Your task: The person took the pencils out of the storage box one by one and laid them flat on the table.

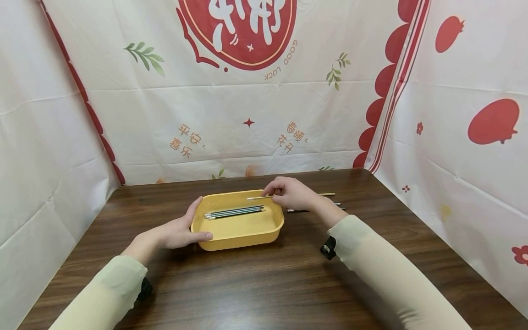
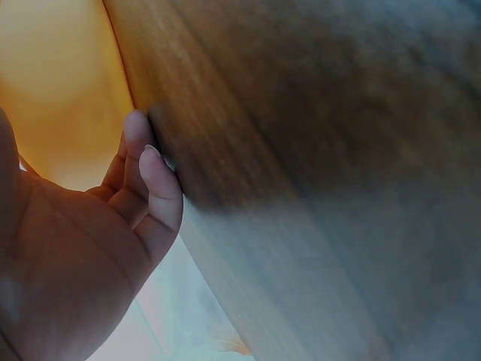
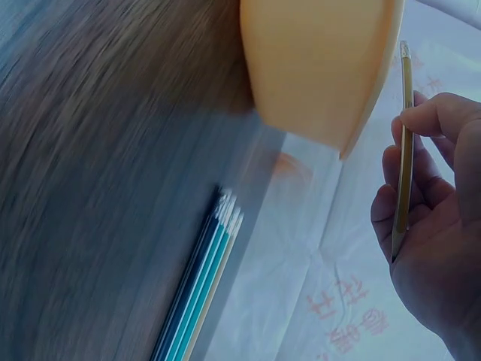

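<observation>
A yellow plastic basin (image 1: 243, 241) stands on the table with several dark and teal pencils (image 1: 234, 212) lying side by side on its floor. My left hand (image 1: 181, 230) holds the basin's left end, its thumb at the near rim and its fingers along the outer wall. In the left wrist view, fingertips (image 2: 156, 169) bend against the basin's lower edge. Over the right part of the basin, my right hand (image 1: 292, 193) pinches a yellow pencil (image 3: 406, 162) between thumb and fingers. Its eraser end points left, and its sharpened tip lies near the palm.
More pencils (image 3: 197, 286), dark, teal and yellow, lie in a bundle on the table right of the basin, partly behind my right hand in the head view. The brown wooden table (image 1: 247, 288) is bordered by a printed white cloth (image 1: 231, 137) at the back and sides.
</observation>
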Demonstrator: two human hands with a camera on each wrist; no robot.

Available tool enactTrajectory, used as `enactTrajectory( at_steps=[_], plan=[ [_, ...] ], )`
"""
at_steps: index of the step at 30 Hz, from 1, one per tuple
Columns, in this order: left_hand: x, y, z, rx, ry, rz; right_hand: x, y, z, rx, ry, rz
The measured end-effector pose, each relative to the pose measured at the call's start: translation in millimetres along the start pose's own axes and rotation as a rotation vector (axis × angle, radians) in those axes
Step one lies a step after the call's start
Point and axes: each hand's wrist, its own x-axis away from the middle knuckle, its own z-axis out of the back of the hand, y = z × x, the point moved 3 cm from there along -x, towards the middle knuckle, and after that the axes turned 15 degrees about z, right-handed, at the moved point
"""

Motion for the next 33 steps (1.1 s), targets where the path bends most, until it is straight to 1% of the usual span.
enactTrajectory(
  at_steps=[5, 12, 20, 27, 33],
  plan=[
    [-2.3, -0.6, -0.8, -0.001, 0.007, -0.01, 11.6, 9.1, 7.1, 0.006, 0.018, -0.023],
    [-1.8, -0.8, -0.2, -0.006, 0.006, -0.003, 31.3, 22.3, 15.9, -0.012, 0.03, -0.07],
    [-2.6, -1.9, -0.5, 0.003, 0.003, -0.005, 50.5, 33.1, 24.0, -0.002, 0.064, -0.098],
    [-2.5, -1.0, -0.9, 0.018, -0.004, 0.001, 67.3, 45.3, 26.1, -0.004, 0.08, -0.127],
    [-1.7, -0.9, -1.0, 0.014, -0.002, 0.0, 76.0, 51.9, 25.1, 0.003, 0.06, -0.131]
  ],
)
